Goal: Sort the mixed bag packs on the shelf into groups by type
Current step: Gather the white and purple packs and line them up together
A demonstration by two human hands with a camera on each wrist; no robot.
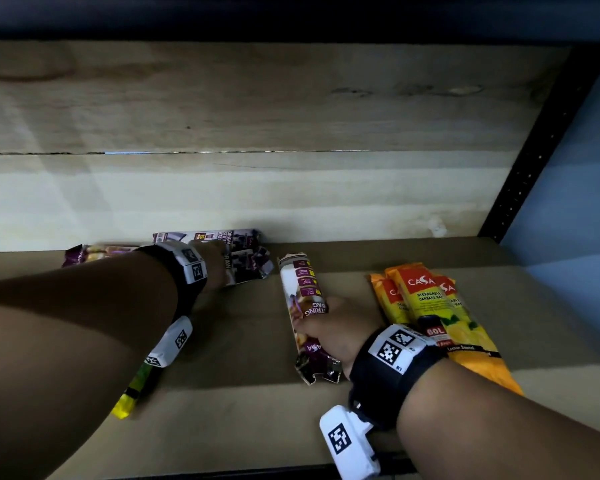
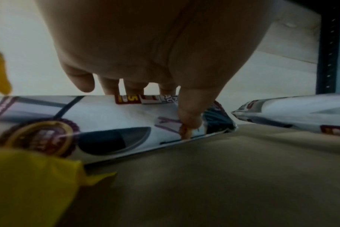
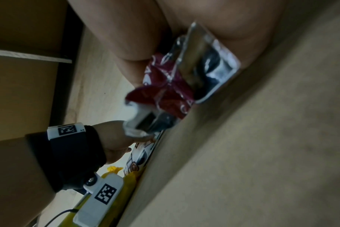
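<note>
- Head view: on the shelf (image 1: 413, 251), the right hand (image 1: 336, 327) gripped a white-and-purple drawstring pack (image 1: 300, 289) lying lengthwise, fingers curled round its middle.
- The left hand (image 1: 215, 265) rested on two similar purple packs (image 1: 246, 258) near the back wall.
- Orange garbage-bag packs (image 1: 426, 306) lay grouped just right of the right hand; a yellow-green pack (image 1: 132, 393) lay under the left forearm.
- Left wrist view: the fingers (image 2: 188, 116) were curled over the top purple pack (image 2: 107, 122), thumb on its near side; a yellow pack (image 2: 29, 184) lay close by.
- Right wrist view: the fingers (image 3: 130, 46) held the crumpled end of the drawstring pack (image 3: 175, 86) against the shelf.
</note>
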